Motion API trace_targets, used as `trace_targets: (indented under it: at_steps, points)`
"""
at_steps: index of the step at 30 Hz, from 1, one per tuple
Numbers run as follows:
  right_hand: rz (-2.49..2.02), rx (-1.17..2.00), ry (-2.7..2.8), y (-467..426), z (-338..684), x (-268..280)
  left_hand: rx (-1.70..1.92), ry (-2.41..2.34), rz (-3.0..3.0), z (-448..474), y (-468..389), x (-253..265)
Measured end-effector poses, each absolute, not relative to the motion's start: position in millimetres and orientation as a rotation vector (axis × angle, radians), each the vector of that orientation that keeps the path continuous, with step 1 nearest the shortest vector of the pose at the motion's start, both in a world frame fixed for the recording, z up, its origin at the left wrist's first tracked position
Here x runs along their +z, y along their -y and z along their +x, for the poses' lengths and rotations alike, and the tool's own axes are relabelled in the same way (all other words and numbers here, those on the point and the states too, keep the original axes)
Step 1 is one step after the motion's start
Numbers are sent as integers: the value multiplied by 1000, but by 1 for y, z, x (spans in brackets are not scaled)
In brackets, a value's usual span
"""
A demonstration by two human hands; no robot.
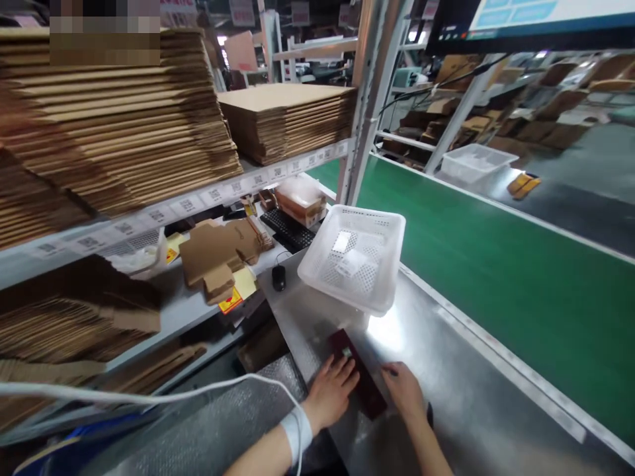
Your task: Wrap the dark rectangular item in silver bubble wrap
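Observation:
A long, flat, dark red box (pixel 370 391) lies slantwise on the metal tabletop. My left hand (pixel 333 390) rests on its left side with the fingers spread flat, close to a small light and green mark on the lid. Just right of the box is my right hand (pixel 404 390), its fingers curled together. A small dark bit shows at those fingers and another dark tip sticks out by the wrist; what it is, I cannot make out. Beyond the box stands a white plastic basket (pixel 317 281) with a few clear packets and a white label inside.
A black mouse (pixel 278 277) and a keyboard (pixel 285 228) sit left of the basket. Stacks of flat cardboard (pixel 292 125) fill the shelf. A green conveyor belt (pixel 496 277) runs along the right. A white cable (pixel 198 391) crosses toward my left wrist, which wears a white band.

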State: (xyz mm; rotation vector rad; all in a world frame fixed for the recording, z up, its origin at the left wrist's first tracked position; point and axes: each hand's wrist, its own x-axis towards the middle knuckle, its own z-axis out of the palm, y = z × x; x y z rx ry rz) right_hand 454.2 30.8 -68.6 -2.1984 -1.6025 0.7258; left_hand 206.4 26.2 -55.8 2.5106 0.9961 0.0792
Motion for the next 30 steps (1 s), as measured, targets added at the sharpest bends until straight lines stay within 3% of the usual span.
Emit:
trace_targets:
  at_steps: [7, 17, 30]
  points:
    - [-2119, 813, 1565, -9, 425, -68, 3, -992, 2600, 222, -51, -32]
    - [-2211, 768, 1555, -45, 448, -78, -137, -1019, 2462, 228, -85, -3]
    - [-2337, 888, 1529, -61, 458, -85, -64, -1009, 2403, 200, -35, -37]
